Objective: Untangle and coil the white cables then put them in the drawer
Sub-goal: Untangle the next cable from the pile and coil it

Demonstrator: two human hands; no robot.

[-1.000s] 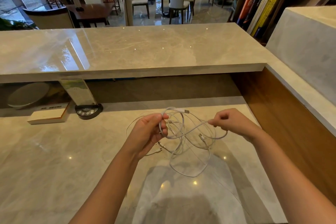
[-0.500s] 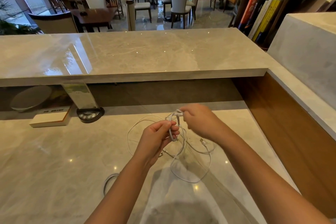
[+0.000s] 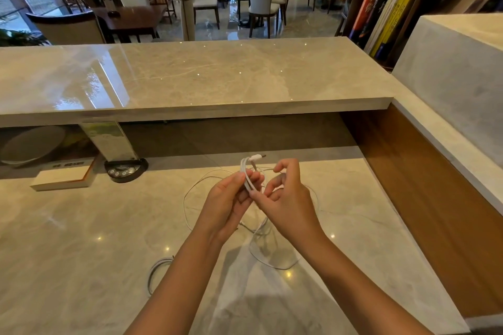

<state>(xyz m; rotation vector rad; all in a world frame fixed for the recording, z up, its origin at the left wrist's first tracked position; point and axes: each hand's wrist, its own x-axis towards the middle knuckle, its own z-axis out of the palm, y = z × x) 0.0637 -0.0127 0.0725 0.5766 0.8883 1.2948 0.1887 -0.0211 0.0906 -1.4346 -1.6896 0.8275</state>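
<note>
Both your hands met above the marble desk point(image 3: 81, 239): your left hand point(image 3: 227, 205) pinched the white cables point(image 3: 248, 175) upright, your right hand point(image 3: 285, 202) gripped them just beside, loops trailing below

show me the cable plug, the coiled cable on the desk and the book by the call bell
cable plug point(image 3: 256, 157), head view, on its white housing
coiled cable point(image 3: 157, 269), head view, on its loop
book point(image 3: 64, 177), head view, on its cover

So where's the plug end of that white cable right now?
The plug end pokes up above the left hand, at mid-frame, just left of the right hand.
</note>
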